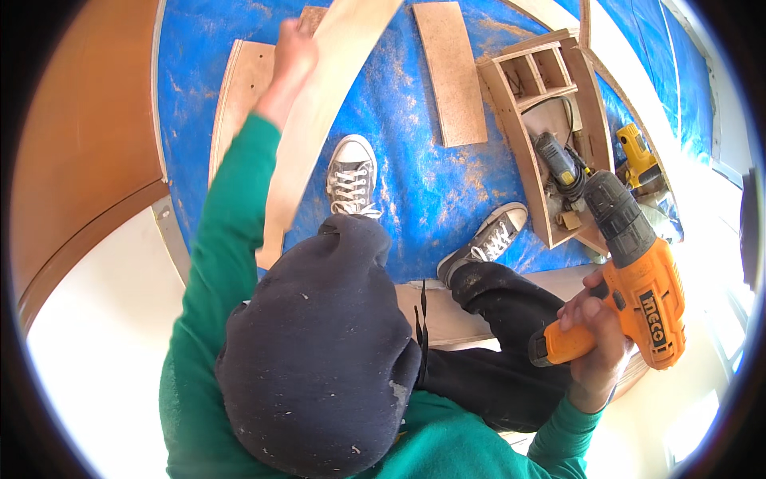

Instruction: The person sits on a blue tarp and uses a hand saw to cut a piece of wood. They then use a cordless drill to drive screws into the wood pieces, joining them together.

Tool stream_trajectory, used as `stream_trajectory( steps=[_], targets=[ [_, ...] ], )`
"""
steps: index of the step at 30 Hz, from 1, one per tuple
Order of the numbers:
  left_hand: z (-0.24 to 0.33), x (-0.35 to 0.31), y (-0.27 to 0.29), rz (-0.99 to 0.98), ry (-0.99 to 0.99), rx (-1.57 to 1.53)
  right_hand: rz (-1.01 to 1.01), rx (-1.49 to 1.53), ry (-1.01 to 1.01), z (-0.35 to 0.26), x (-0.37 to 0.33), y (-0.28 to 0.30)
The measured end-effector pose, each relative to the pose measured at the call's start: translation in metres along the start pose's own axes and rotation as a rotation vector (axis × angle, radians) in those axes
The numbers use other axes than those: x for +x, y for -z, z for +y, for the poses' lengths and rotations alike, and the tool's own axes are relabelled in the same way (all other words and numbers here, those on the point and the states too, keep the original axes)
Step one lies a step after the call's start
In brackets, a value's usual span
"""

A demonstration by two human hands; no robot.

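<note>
My right hand point(597, 331) is wrapped round the handle of an orange and black cordless drill point(650, 299), held up at the right with its black chuck pointing up and away from me. Stretched far forward on the left, my left hand point(295, 56) is closed at the edge of a long pale wooden board point(327, 88). That board slants from beside my left knee to the top of the view. Under and beside it lies another plywood piece point(243, 88) with small dark holes. The fingertips of my left hand are partly hidden.
A blue sheet point(399, 104), dusted with sawdust, covers the floor. On it lies a flat board point(451, 72). At the right, an open wooden toolbox point(511, 120) holds a corded power tool point(561, 164); a yellow tool point(636, 156) lies beyond it. A brown panel point(88, 104) stands left.
</note>
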State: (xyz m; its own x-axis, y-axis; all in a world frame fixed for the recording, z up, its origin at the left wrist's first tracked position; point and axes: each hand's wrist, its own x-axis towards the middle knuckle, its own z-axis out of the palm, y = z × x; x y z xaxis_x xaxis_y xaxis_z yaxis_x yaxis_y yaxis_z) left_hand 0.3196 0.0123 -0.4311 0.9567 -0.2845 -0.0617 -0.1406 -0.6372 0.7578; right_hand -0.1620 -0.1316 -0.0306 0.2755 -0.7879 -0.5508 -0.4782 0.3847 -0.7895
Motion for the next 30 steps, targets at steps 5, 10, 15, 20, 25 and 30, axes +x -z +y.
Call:
stream_trajectory(
  steps=[5, 10, 15, 20, 25, 30],
  targets=[
    [0.010, 0.117, -0.081, -0.197, 0.133, -0.168, 0.014, 0.012, -0.010, -0.003, -0.001, -0.005],
    [0.015, 0.126, -0.152, -0.056, 0.140, -0.118, -0.015, -0.068, -0.018, -0.003, 0.005, -0.008],
    [0.050, 0.102, -0.181, 0.197, 0.138, -0.015, -0.008, -0.074, -0.065, -0.004, 0.007, -0.010],
    [0.080, 0.005, -0.120, 0.059, -0.101, -0.166, -0.031, -0.144, -0.121, 0.002, 0.012, 0.000],
    [0.094, -0.153, -0.072, -0.643, -0.160, -0.308, -0.070, -0.039, -0.145, 0.034, 0.031, 0.006],
    [0.109, -0.197, -0.090, -0.519, -0.553, -0.240, -0.101, -0.042, -0.192, 0.074, 0.046, -0.013]
  ],
)
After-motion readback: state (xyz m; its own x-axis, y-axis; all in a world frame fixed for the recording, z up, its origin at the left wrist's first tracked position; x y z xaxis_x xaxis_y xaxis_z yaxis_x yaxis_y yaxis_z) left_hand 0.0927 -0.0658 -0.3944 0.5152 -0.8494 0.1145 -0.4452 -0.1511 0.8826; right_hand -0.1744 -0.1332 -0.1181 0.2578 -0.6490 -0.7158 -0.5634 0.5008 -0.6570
